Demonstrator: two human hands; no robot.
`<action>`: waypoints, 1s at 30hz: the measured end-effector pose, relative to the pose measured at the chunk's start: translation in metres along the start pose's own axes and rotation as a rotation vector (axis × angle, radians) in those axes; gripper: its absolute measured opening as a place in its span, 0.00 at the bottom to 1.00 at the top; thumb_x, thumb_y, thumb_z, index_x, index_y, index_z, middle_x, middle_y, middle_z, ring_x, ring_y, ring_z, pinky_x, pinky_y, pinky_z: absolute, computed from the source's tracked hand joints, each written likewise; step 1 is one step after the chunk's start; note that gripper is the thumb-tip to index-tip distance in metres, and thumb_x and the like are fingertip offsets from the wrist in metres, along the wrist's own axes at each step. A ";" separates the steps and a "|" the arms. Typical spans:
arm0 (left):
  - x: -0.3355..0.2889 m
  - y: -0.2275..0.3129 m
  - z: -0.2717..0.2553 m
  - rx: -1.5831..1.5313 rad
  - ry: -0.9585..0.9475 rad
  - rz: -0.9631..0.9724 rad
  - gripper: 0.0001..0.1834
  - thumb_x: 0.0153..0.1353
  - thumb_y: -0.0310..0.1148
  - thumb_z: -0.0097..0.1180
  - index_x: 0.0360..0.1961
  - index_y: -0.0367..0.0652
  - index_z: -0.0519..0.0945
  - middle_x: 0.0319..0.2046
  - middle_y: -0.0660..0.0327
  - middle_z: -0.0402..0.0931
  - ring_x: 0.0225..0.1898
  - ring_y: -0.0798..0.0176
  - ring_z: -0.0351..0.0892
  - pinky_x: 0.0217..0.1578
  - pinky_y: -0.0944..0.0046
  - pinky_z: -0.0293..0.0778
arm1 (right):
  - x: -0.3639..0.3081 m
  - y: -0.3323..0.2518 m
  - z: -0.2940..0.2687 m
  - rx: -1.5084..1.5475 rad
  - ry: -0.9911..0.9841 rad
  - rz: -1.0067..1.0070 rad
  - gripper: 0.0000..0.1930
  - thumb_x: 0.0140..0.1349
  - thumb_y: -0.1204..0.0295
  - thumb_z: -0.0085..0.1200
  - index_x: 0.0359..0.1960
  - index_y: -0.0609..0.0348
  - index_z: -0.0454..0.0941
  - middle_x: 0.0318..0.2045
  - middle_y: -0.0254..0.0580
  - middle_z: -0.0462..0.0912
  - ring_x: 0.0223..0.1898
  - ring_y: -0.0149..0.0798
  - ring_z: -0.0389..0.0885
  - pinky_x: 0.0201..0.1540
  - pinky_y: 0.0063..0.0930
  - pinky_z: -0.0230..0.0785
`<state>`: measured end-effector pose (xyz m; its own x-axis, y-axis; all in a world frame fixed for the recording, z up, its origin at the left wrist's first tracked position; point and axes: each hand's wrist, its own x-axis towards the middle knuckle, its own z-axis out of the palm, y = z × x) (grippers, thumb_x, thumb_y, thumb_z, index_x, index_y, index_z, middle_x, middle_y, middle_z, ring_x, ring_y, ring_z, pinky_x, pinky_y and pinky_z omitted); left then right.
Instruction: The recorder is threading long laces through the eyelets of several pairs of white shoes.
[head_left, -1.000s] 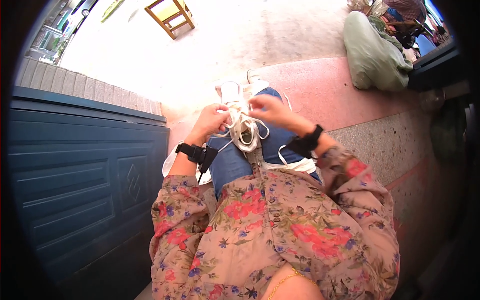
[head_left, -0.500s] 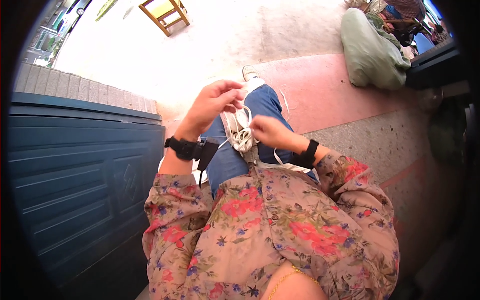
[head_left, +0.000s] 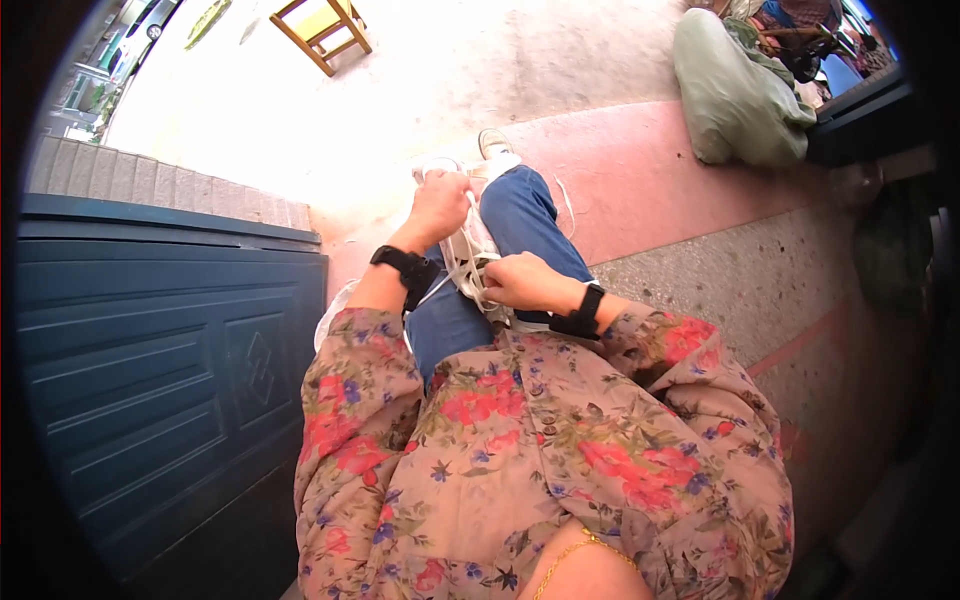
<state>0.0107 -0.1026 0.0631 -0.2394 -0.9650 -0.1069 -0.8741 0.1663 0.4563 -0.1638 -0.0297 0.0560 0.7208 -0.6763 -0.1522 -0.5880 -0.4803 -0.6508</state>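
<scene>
A loose tangle of thin white cord (head_left: 463,270) lies between my knees, with several strands running up and down over my blue jeans (head_left: 535,222). My left hand (head_left: 440,208) is above it, fingers curled closed on a strand of the cord. Lower and to the right, my right hand (head_left: 525,282) is closed at the tangle, its fingertips pressed on the cord. A pale object behind the strands is partly covered and too unclear to name. One strand trails off past my right knee. Black bands circle both my wrists.
A dark blue panelled door (head_left: 150,350) stands close on my left. Ahead is a small wooden stool (head_left: 322,35) on bright pavement. A full pale green sack (head_left: 735,95) leans at the upper right beside piled goods. My white shoe (head_left: 494,145) rests ahead on pinkish paving.
My left hand has gone from raised, loosely curled fingers to a closed grip slightly farther forward. My right hand has shifted a little down and left. The cord strands between them are drawn straighter.
</scene>
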 end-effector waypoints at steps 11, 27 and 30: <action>-0.125 -0.071 -0.218 -1.667 0.684 -0.114 0.08 0.65 0.33 0.38 0.30 0.42 0.66 0.15 0.70 0.50 0.19 0.71 0.53 0.27 0.68 0.60 | 0.033 0.007 -0.009 0.134 0.390 0.086 0.16 0.50 0.64 0.54 0.36 0.63 0.72 0.34 0.52 0.75 0.40 0.51 0.73 0.40 0.40 0.65; -0.174 -0.112 -0.127 -1.315 0.709 -0.609 0.13 0.63 0.42 0.44 0.32 0.44 0.70 0.11 0.73 0.51 0.11 0.78 0.49 0.12 0.75 0.50 | 0.048 0.034 -0.022 0.724 0.235 0.298 0.14 0.55 0.67 0.50 0.37 0.66 0.73 0.23 0.47 0.77 0.29 0.33 0.76 0.32 0.28 0.66; -0.196 -0.132 -0.167 -1.353 0.933 -0.551 0.09 0.62 0.37 0.46 0.33 0.43 0.71 0.11 0.73 0.51 0.11 0.78 0.49 0.12 0.76 0.49 | 0.044 0.030 -0.021 0.390 0.205 0.239 0.16 0.53 0.62 0.51 0.34 0.66 0.74 0.25 0.52 0.78 0.30 0.41 0.78 0.33 0.31 0.68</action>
<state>0.2438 0.0309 0.1709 0.6726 -0.7097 -0.2098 0.2985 0.0008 0.9544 -0.1575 -0.0851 0.0452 0.4722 -0.8568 -0.2072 -0.5191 -0.0803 -0.8510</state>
